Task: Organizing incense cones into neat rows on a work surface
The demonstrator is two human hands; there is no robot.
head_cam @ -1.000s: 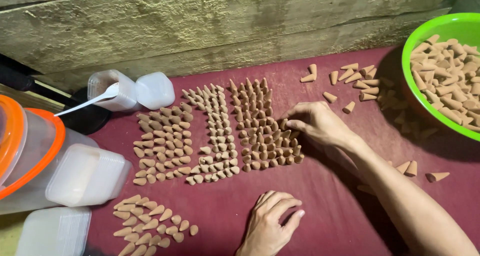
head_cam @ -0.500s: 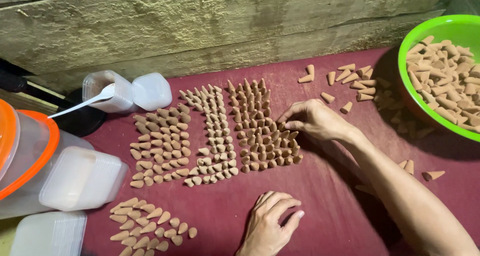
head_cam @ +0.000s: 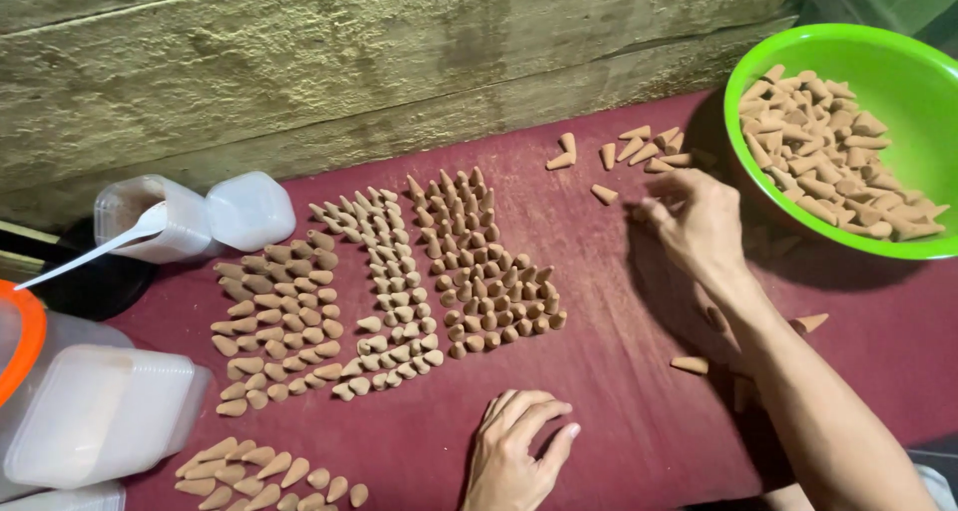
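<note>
- Handling, judged from appearance: each incense cone (head_cam: 605,194) looks light, rigid and dry, with a matte surface that should not slip. The pointed tip looks brittle; pinch it at the wider base, between thumb and forefinger.
- Appearance: small tan-brown cones with a chalky finish, broad at one end, tapering to a point.
- Location: loose cones lie in the upper centre-right of the frame on the maroon cloth (head_cam: 619,411), just left of the green bowl (head_cam: 903,67), which holds a heap of them. Sorted rows (head_cam: 479,266) stand at centre; another group lies at lower left.
- Right hand (head_cam: 699,227): centre-right, fingers curled over the loose cones. Whether it grips one cannot be told.
- Left hand (head_cam: 519,456): bottom centre, resting on the cloth, fingers loosely bent, holding nothing.
- Left edge: clear plastic containers (head_cam: 100,421) and a white spoon (head_cam: 85,256).
</note>
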